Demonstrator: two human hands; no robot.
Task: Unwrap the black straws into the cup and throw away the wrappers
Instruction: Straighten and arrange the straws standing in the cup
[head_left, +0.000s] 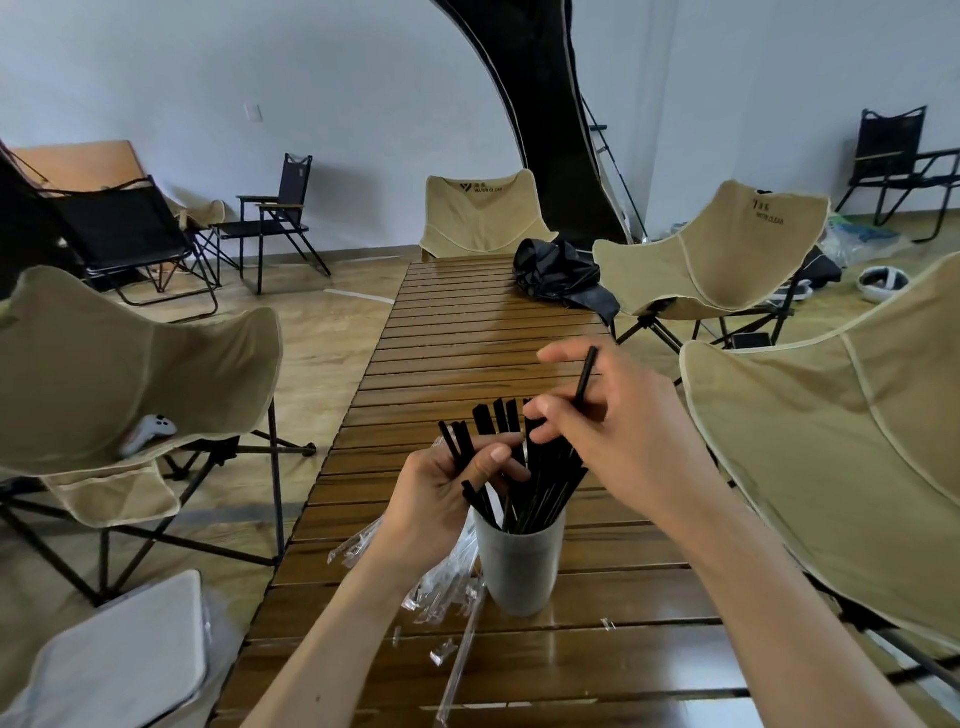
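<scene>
A white cup (519, 566) stands on the wooden slat table (467, 332), packed with several black straws (545, 488) leaning to the right. My left hand (441, 493) grips a few black straws (457, 441) just left of the cup's rim, thumb across them. My right hand (608, 431) hovers above the cup and pinches one black straw (586, 376) that points up and away. Clear plastic wrappers (447, 587) lie crumpled on the table left of the cup, partly hidden by my left forearm.
Tan folding chairs ring the table, one at left (130, 374), one at right (841, 441). A black bundle of fabric (561, 275) lies at the table's far end. A white bin lid (119, 654) sits at lower left. Small wrapper scraps (441, 652) dot the near slats.
</scene>
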